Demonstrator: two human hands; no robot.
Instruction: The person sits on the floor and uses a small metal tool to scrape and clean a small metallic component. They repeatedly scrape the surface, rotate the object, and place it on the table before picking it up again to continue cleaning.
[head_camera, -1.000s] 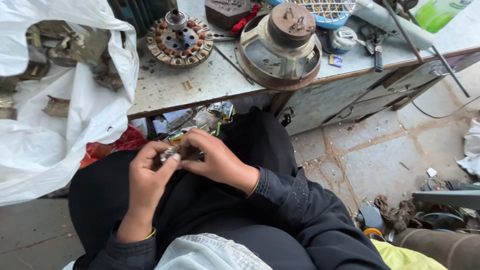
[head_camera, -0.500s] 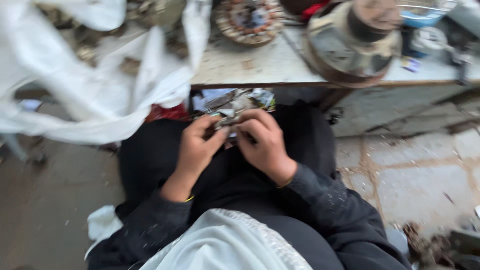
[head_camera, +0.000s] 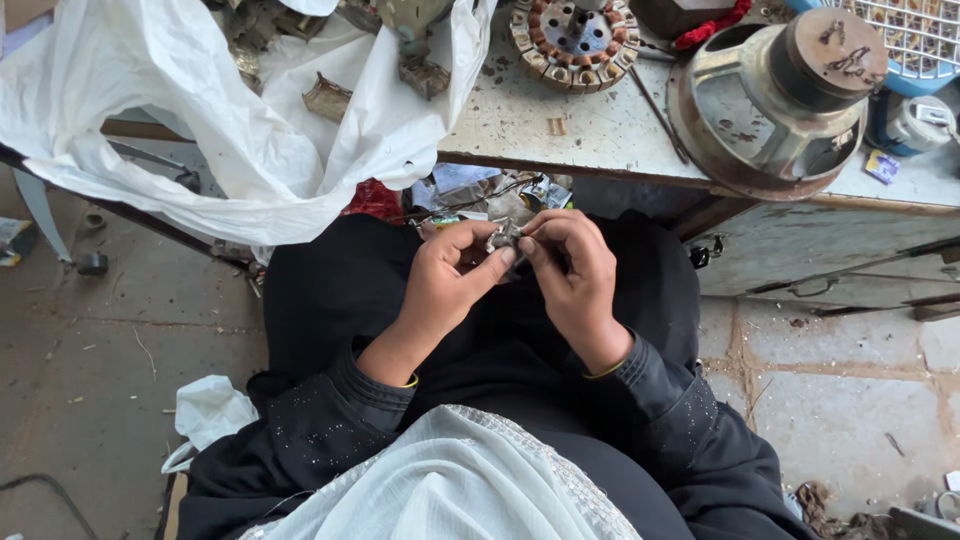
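Note:
Over my lap, my left hand (head_camera: 440, 285) and my right hand (head_camera: 575, 275) meet fingertip to fingertip on a small greyish metal part (head_camera: 499, 240). Both hands pinch it; most of the part is hidden by my fingers. I wear black sleeves and a white cloth lies across my front. The worn workbench (head_camera: 610, 130) edge is just beyond my hands.
A large white plastic bag (head_camera: 250, 130) with metal scrap hangs off the bench at left. On the bench sit a copper-wound motor stator (head_camera: 575, 30) and a rusty speaker frame (head_camera: 775, 90). Crumpled wrappers (head_camera: 480, 195) lie under the bench edge. Stone floor lies on both sides.
The view has swung left and steadied from a blur. My hands stay together on the small part over my lap.

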